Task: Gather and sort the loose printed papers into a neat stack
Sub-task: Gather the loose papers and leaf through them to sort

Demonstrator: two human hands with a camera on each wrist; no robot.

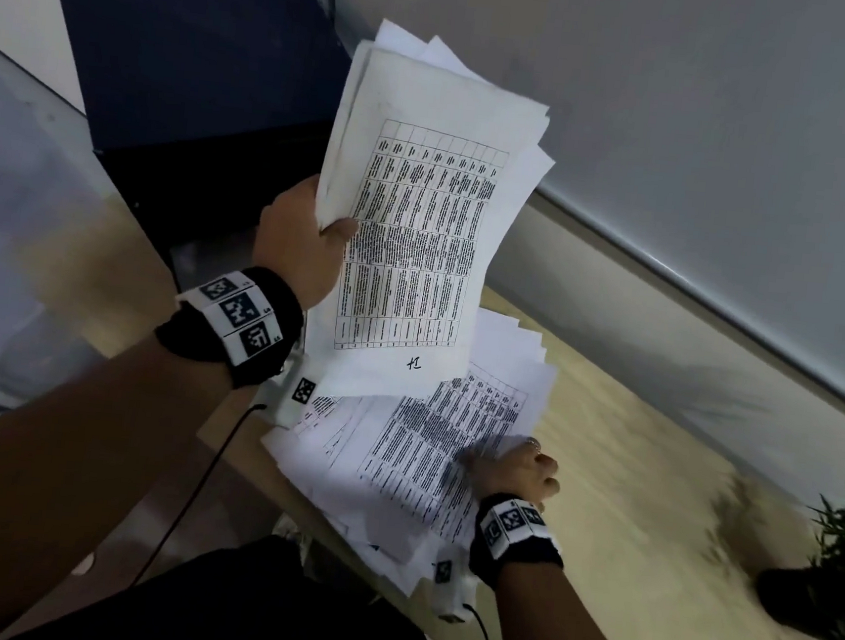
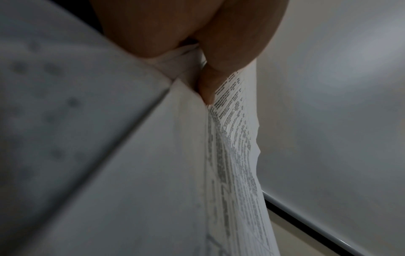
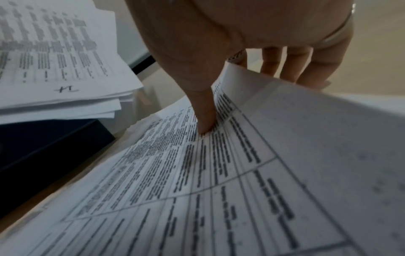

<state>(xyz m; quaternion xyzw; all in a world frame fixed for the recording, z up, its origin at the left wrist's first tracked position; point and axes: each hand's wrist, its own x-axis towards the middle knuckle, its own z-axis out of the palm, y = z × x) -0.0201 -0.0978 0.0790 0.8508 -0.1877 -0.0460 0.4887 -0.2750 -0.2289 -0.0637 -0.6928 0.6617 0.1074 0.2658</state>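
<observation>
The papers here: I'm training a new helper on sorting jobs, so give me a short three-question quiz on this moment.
1. True or false: the left hand holds a bundle of papers raised above the table.
2. Which fits the right hand? A) it rests on the plant; B) it pinches the top sheet of the loose pile; C) it hangs idle.
3. Fill in: the sheets are printed with ____ of text.

Key: 1 true; 2 B; 3 tables.
</observation>
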